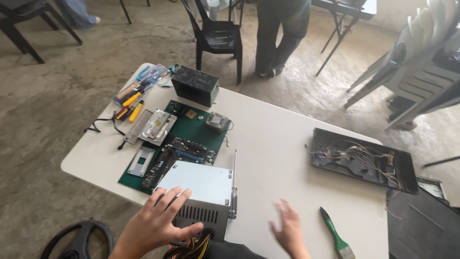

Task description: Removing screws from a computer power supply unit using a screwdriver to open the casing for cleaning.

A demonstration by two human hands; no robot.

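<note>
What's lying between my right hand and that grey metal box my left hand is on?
Only the long screwdriver. It lies on the table along the right edge of the grey metal box, between the box and the right hand. The left hand already rests on the box.

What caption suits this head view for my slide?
Left hand rests on a grey power supply box beside a screwdriver; right hand hovers over the white table.
</note>
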